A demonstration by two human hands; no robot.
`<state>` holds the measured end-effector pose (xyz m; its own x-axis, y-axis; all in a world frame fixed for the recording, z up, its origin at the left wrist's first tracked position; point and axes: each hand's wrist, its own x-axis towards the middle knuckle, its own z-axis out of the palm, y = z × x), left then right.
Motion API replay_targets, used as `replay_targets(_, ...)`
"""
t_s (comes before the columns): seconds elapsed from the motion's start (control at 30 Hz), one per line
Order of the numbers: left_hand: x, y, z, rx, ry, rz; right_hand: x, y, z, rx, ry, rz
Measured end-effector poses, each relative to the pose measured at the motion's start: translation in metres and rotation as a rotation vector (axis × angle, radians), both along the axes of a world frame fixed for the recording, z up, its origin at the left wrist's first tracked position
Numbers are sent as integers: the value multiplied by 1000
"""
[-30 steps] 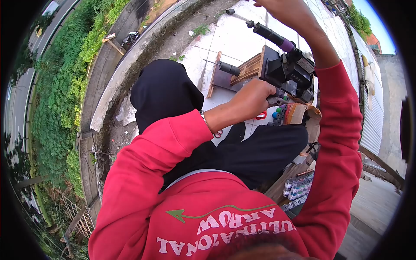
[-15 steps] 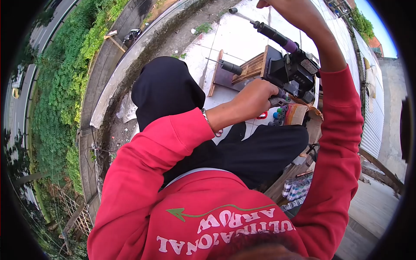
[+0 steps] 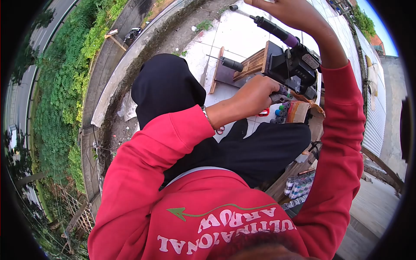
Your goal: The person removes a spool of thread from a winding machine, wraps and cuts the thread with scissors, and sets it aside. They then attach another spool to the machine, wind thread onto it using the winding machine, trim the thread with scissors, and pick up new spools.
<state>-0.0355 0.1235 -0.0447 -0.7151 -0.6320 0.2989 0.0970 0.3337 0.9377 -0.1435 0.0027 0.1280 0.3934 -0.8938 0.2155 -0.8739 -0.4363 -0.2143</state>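
Note:
My left hand [image 3: 259, 93] is closed, with its fingers wrapped round a small dark handle [image 3: 282, 91] low on a black winding machine [image 3: 294, 67]. The machine sits on a dark wooden stand [image 3: 255, 63] and carries a long black spindle [image 3: 273, 29] with a purple collar. A thin rod runs from the spindle to a small dark cylinder [image 3: 234, 8]. Above the spindle my right hand [image 3: 281, 11] is raised at the top edge, its fingers partly cut off, so its grip is unclear. A dark grey spool [image 3: 232, 64] on a thin rod lies by the stand.
Several coloured spools [image 3: 281, 112] stand beside a torn cardboard box [image 3: 299, 112] near my knee. A red object [image 3: 264, 112] and scissors [image 3: 220, 130] lie on the white tiles. Patterned rolls [image 3: 299, 186] are at the lower right. A concrete ledge [image 3: 125, 78] borders the left, above greenery and a road.
My right hand has moved slightly left along the top edge, showing more of the hand. My left hand keeps its place on the handle. The view has shifted a little.

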Motion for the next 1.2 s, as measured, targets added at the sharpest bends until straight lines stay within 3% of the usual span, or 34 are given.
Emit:
replay_targets(0.03,0,0,0,10,-2,-3,0,2,1,52,61,65)
replay_targets(0.13,1,-3,4,3,3,1,7,-1,22,127,27,-212)
replay_targets(0.2,3,-3,3,-14,-4,11,2,0,9,-7,-41,-25)
replay_targets(0.3,0,-2,1,-43,33,13,-13,3,-1,-103,-215,570)
replay_targets(0.33,-1,-3,1,-23,22,11,9,10,20,49,-173,81)
replay_targets(0.43,0,-5,-2,-12,11,20,12,9,24,205,-130,-333)
replay_targets(0.5,0,-2,0,-33,11,1,6,10,9,200,136,-79)
replay_targets(0.6,0,-4,2,-29,-26,29,19,8,33,337,43,-308)
replay_targets(0.73,1,1,2,-25,-6,0,5,12,12,205,338,-110)
replay_targets(0.9,1,1,-2,-171,14,-18,2,7,1,274,280,-173)
replay_targets(1.0,2,4,0,-123,-157,-133,5,5,3,294,264,-214)
replay_targets(1.2,6,4,-9,-320,-152,-258,4,-1,2,244,372,-151)
